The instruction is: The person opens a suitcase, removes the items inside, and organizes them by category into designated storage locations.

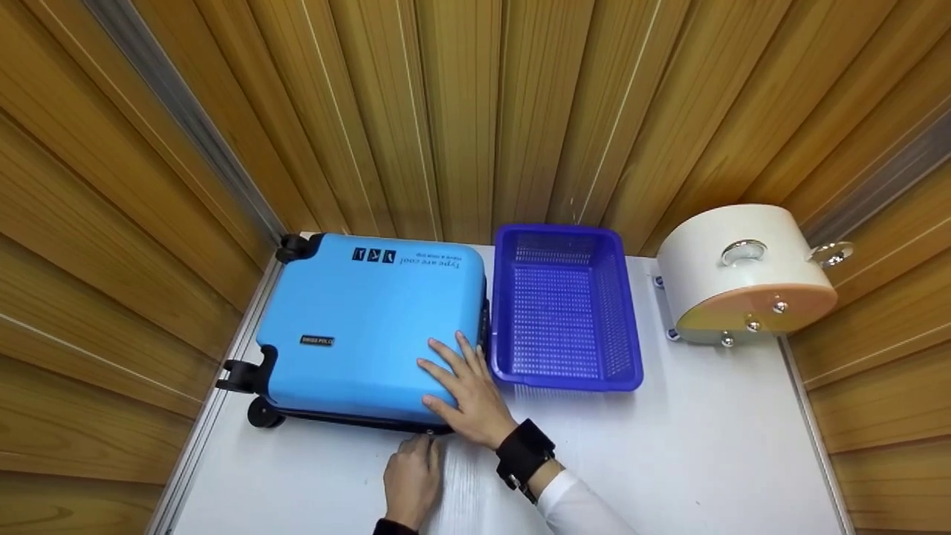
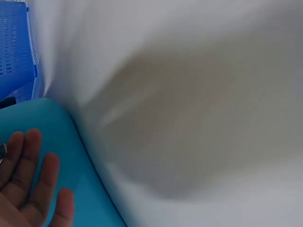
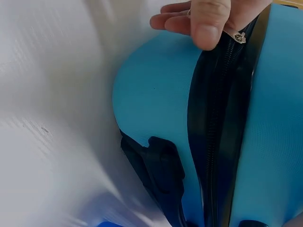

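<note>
Working the zip [image 3: 212, 137] seems the step in hand, the left hand [image 1: 412, 479] pinching its pull [image 3: 236, 36] at the near edge of the suitcase [image 1: 371, 312], the right hand [image 1: 473, 397] spread-fingered on top, and sliding it calls for steady bracing.

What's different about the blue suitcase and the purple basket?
The suitcase is light blue, while the basket is deep purple. The suitcase looks bigger than the basket. The suitcase is solid on top; the basket is open on top, with lots of little holes. The suitcase has black wheels; none show on the basket. Both have rounded corners, and they sit side by side on the white table.
</note>
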Available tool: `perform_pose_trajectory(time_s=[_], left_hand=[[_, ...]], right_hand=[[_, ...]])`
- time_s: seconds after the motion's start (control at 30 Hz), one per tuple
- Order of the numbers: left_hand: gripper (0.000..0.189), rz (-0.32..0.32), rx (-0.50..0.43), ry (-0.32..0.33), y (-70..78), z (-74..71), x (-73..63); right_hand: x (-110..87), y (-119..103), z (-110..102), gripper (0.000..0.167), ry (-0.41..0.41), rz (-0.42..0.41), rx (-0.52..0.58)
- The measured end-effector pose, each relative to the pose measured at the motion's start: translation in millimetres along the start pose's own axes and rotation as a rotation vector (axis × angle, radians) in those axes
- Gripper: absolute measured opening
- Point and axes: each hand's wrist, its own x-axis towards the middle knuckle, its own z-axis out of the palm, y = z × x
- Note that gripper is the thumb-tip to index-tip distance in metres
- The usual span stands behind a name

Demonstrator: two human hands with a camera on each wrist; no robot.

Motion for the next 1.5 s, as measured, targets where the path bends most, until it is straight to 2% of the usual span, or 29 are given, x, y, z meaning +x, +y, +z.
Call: perform_pose_trajectory(time_s=[0.2,0.3,0.5,0.67,0.9,1.13,1.33,1.5], left_hand=[[0.033,0.114,0.06,0.051,-10.9,-6.4,0.3],[0.039,0.117,0.065,0.028,-18.4,-12.0,3.5],[0.036,-0.015,0.054,-0.056,-35.3,-25.0,8.0],[0.038,-0.11,0.076,-0.106,-51.2,-37.3,13.1],[0.041,-0.228,0.09,-0.126,-76.4,-53.6,22.2],[0.046,-0.372,0.091,-0.223,-102.6,-74.2,31.5],[0.047,-0.435,0.091,-0.235,-127.4,-90.2,43.3],[0.05,-0.484,0.079,-0.25,-145.2,-100.6,52.5]], right_hand=[[1.5,-0.3,-1.8,0.056,0.004,0.011,-0.018],[2.1,-0.7,-1.7,0.057,-0.009,0.018,-0.02],[0.0,-0.1,-0.4,0.068,-0.007,0.005,-0.052],[-3.4,-1.4,1.4,0.067,0.001,0.024,-0.031],[-1.6,-2.8,3.6,0.068,-0.004,0.035,-0.035],[0.9,-2.4,4.5,0.079,-0.032,0.023,-0.058],[0.8,-2.0,4.9,0.078,-0.011,0.014,-0.066],[-0.2,-2.0,2.9,0.078,-0.038,0.043,-0.037]])
